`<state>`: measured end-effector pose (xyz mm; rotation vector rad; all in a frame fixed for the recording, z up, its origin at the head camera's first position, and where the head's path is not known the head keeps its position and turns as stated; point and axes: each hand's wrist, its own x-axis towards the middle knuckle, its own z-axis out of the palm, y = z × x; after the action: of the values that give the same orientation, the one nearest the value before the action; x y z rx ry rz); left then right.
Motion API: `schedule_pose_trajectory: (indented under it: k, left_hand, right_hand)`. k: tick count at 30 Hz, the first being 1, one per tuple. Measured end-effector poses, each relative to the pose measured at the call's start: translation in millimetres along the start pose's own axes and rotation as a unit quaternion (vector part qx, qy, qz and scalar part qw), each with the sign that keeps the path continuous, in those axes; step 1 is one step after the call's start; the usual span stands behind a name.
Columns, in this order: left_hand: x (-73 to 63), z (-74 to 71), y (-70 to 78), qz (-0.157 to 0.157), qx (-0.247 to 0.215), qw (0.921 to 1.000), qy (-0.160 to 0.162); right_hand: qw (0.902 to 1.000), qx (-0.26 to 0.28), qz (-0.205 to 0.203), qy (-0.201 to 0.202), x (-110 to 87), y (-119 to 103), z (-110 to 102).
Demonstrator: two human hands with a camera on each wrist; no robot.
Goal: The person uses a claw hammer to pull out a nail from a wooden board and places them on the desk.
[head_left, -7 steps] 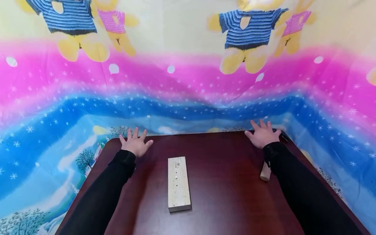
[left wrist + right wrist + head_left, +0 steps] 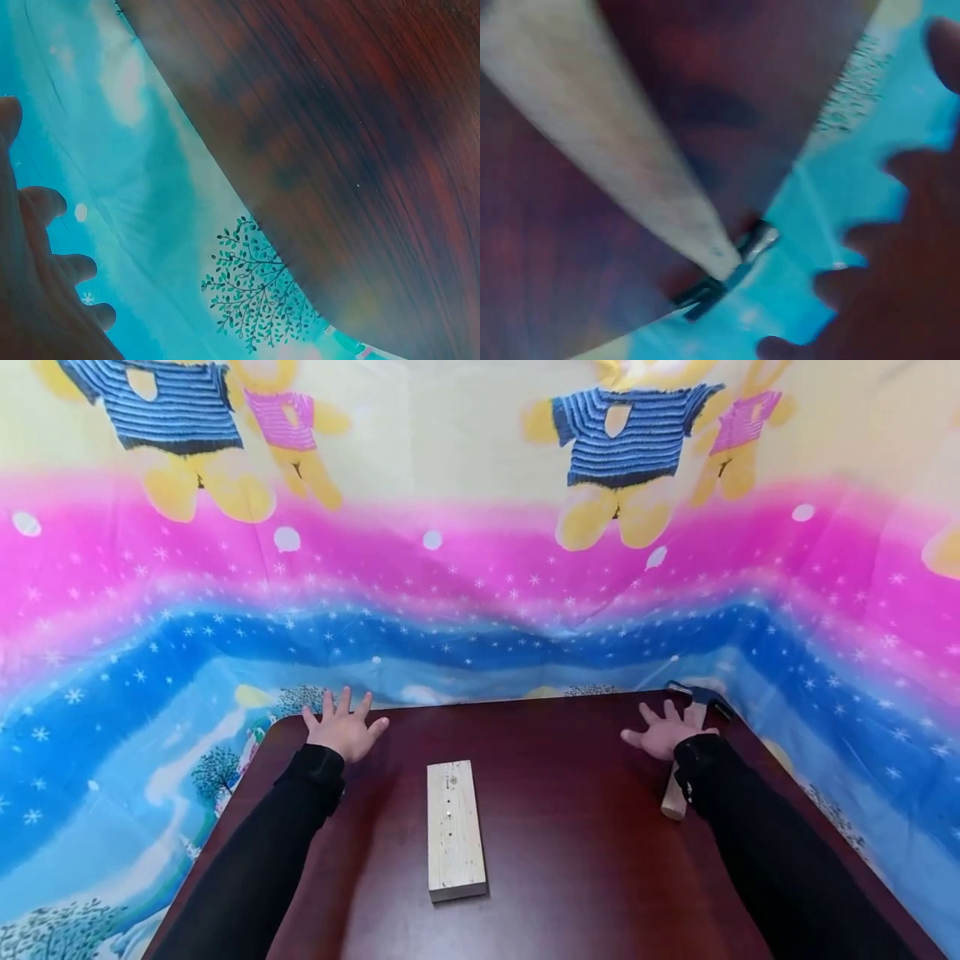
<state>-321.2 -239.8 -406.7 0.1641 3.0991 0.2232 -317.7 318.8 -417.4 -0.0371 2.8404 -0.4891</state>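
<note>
My left hand (image 2: 343, 731) is held with its fingers spread over the far left part of the dark red-brown table (image 2: 555, 827). My right hand (image 2: 663, 735) is also spread, holding nothing, above a claw hammer (image 2: 673, 797) at the table's right side. That hammer's pale wooden handle (image 2: 630, 142) and dark metal head (image 2: 727, 274) show in the right wrist view, the head at the far table edge. Between the hands, nearer the body, lies a pale wooden block (image 2: 456, 843) with several small dark dots and a shiny spot along its top.
A printed cloth (image 2: 480, 568) with cartoon bears, snowflakes and bushes hangs behind and along both sides of the table. Long black sleeves (image 2: 262, 843) cover both arms. The table's far left corner is rounded.
My right hand has come down and slightly toward the body, so the hammer's head now shows beyond it. The left hand stays nearly still; the block has not moved.
</note>
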Motion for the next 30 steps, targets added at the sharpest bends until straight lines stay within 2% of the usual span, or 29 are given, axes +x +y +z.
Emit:
schedule_pose_trajectory:
  k: [2,4,8,15,20,24,25,28,30]
  left_hand:
    - [-0.1,-0.8,-0.6,-0.001,0.000,1.0000,0.000]
    - [0.0,-0.2,-2.2,-0.002,0.002,1.0000,0.000]
    - [-0.6,3.3,-4.6,-0.004,-0.005,1.0000,0.005]
    - [-2.6,12.8,-7.5,-0.007,-0.020,0.9998,-0.001]
    - [-4.1,13.2,-8.2,-0.010,-0.028,0.9996,0.003]
    - [-4.9,13.1,-6.8,-0.011,-0.036,0.9993,-0.003]
    - [-5.2,13.7,-6.4,-0.011,-0.038,0.9992,-0.007]
    - [-6.6,15.6,-5.5,-0.010,-0.048,0.9987,-0.017]
    - [-7.7,16.8,-5.7,-0.013,-0.051,0.9984,-0.019]
  right_hand:
    - [0.9996,0.023,0.008,-0.013,-0.3,4.3,5.8]
    - [0.9998,0.015,0.012,0.006,1.4,10.8,12.5]
    - [0.9992,0.029,0.026,-0.002,-1.5,20.1,22.1]
    - [0.9897,0.079,0.044,-0.111,-16.4,19.8,40.1]
    - [0.9925,0.070,0.035,-0.094,-17.2,17.4,37.6]
    - [0.9920,0.073,0.051,-0.089,-12.9,27.6,34.6]
    - [0.9945,0.045,0.041,-0.086,-11.1,32.7,35.5]
    - [0.9976,-0.013,0.044,-0.051,-6.6,46.2,37.8]
    - [0.9981,-0.032,0.048,-0.023,-3.7,53.5,37.0]
